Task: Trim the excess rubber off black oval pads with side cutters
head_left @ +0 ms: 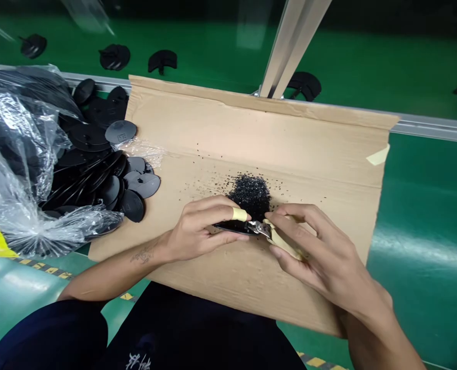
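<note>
Left hand pinches black piece toward cardboard's front edge; right hand curls fingers round clippers against it. Apparently trimming; next snip needs steadiness.

Your left hand hides most of the black piece it grips; your right hand partly covers the pale-handled tool. Plastic bag cropped at left edge. Individual black chips too small to characterise.
</note>
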The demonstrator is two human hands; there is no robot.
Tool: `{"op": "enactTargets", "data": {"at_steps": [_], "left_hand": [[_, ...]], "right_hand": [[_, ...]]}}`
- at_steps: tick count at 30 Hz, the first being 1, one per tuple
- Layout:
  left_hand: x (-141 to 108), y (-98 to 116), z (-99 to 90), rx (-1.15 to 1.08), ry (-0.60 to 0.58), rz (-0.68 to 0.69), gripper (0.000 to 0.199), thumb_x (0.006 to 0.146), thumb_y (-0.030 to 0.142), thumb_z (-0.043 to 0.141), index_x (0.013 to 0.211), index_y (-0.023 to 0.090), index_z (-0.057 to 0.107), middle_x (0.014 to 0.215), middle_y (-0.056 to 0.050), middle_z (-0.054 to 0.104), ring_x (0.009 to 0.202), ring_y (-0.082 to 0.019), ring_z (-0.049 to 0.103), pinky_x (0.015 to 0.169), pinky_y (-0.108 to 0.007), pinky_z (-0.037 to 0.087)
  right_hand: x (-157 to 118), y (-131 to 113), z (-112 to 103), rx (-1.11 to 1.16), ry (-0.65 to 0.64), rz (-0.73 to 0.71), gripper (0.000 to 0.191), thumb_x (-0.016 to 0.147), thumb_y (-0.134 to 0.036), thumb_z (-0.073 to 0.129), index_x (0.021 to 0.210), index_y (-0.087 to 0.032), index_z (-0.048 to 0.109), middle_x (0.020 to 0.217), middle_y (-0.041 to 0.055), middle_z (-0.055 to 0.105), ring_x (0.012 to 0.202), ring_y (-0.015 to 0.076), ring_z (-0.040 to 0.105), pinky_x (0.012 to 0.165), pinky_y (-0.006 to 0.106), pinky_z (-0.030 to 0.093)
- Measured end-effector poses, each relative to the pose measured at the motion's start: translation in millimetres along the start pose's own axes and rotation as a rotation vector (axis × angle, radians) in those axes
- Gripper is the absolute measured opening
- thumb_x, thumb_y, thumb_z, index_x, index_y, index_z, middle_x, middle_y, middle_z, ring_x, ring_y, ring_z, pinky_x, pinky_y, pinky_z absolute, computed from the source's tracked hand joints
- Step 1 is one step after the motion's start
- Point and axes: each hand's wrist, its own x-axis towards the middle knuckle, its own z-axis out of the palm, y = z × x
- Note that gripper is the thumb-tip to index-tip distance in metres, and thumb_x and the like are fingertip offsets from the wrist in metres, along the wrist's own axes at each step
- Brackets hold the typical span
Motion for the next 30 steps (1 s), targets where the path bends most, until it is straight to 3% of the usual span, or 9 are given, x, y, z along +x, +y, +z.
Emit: {"op": "enactTargets", "data": {"at_steps": [6,19,24,30], "left_hand": [[-0.8,-1.7,0.6,-0.012,0.001,0.019,0.021,0.09,0.023,0.076,0.106,0.01,0.071,0.092,-0.01,0.072,0.085,-0.013,0.069,0.077,-0.023,0.059],[-0.8,-2.8,2.3,-0.031,-0.023,0.012,0.02,0.089,0.022,0.077,0.104,0.009,0.071,0.092,-0.009,0.073,0.084,-0.013,0.069,0.076,-0.022,0.059],[-0.2,-1.4,-0.7,0.101,-0.041,-0.004,0.022,0.093,0.027,0.073,0.109,0.012,0.07,0.094,-0.009,0.072,0.086,-0.014,0.069,0.075,-0.024,0.058],[-1.3,-0.2,-1.8,0.379,-0.095,0.141,0.019,0.098,0.026,0.066,0.114,0.017,0.068,0.089,-0.004,0.069,0.079,-0.013,0.065,0.07,-0.025,0.053]], "right_hand": [[0.2,3.2,-4.2,-0.022,0.036,-0.058,0.029,0.103,-0.018,0.063,0.132,-0.017,0.06,0.118,0.0139,0.065,0.107,0.0309,0.064,0.088,0.046,0.057],[-3.1,1.4,-4.3,-0.019,0.064,-0.1,0.041,0.1,-0.009,0.066,0.14,-0.016,0.056,0.117,0.0126,0.068,0.103,0.0292,0.067,0.086,0.045,0.061],[-3.0,3.3,-3.7,-0.027,0.072,-0.072,0.039,0.1,-0.007,0.066,0.137,-0.015,0.058,0.12,0.0131,0.068,0.107,0.0288,0.067,0.088,0.043,0.061],[-0.5,4.4,-7.7,-0.147,0.085,-0.057,0.027,0.103,-0.014,0.065,0.129,-0.016,0.06,0.121,0.0125,0.068,0.108,0.0272,0.067,0.089,0.04,0.059]]}}
